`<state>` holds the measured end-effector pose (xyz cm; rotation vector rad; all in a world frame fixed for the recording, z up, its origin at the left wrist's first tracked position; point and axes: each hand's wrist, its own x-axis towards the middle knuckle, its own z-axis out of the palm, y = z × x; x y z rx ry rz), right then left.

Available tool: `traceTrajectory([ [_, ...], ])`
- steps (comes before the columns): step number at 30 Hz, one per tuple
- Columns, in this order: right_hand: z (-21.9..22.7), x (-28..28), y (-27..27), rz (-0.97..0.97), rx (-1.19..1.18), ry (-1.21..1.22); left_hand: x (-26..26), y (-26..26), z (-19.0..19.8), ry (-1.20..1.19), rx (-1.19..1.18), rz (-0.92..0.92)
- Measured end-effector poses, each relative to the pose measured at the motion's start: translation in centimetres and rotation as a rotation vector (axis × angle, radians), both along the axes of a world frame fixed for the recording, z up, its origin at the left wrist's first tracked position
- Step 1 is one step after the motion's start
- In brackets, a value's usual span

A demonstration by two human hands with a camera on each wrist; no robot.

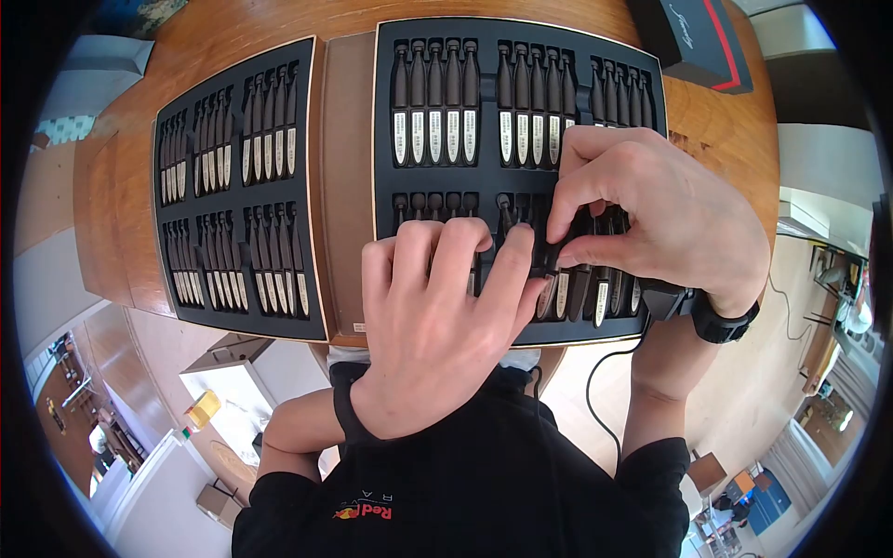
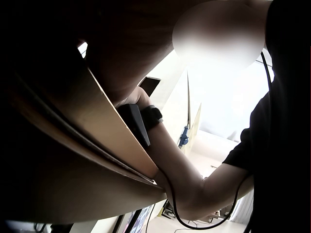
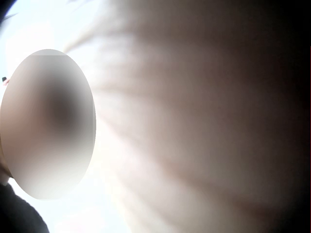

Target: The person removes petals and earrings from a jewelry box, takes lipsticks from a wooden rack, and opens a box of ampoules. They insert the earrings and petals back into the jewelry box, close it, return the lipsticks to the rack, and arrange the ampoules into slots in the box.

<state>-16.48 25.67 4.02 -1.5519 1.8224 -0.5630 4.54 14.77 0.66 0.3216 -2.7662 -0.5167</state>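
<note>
In the head view, a black tray (image 1: 488,181) holds rows of dark bottle-shaped pieces with pale labels (image 1: 453,137). Over its lower half, my right hand (image 1: 665,209) pinches a small dark piece (image 1: 553,256) between thumb and forefinger. My left hand (image 1: 446,312) lies over the lower middle, its forefinger and thumb near a dark piece (image 1: 506,210) in the lower middle group; whether it grips that piece is hidden. The fingers cover parts of the lower rows. The left wrist view shows mostly the right forearm (image 2: 170,150); the right wrist view is blurred skin.
To the left, a second tray (image 1: 233,191) of similar pieces sits in the box's other half, across a brown hinge strip (image 1: 349,186). A black box with a red stripe (image 1: 693,42) stands at the back right of the wooden table (image 1: 726,121). A cable (image 1: 591,400) hangs below the right wrist.
</note>
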Motion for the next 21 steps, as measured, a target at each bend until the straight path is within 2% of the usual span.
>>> traceTrajectory([
  [10, -0.2, 0.1, 0.1, -0.016, 0.0, 0.034, 0.1, -0.9, 0.3, 0.045, 0.02, -0.076],
  [21, -0.6, 0.4, 0.2, -0.06, -0.044, 0.02, 1.0, -1.0, 0.5, -0.022, 0.029, -0.086],
])
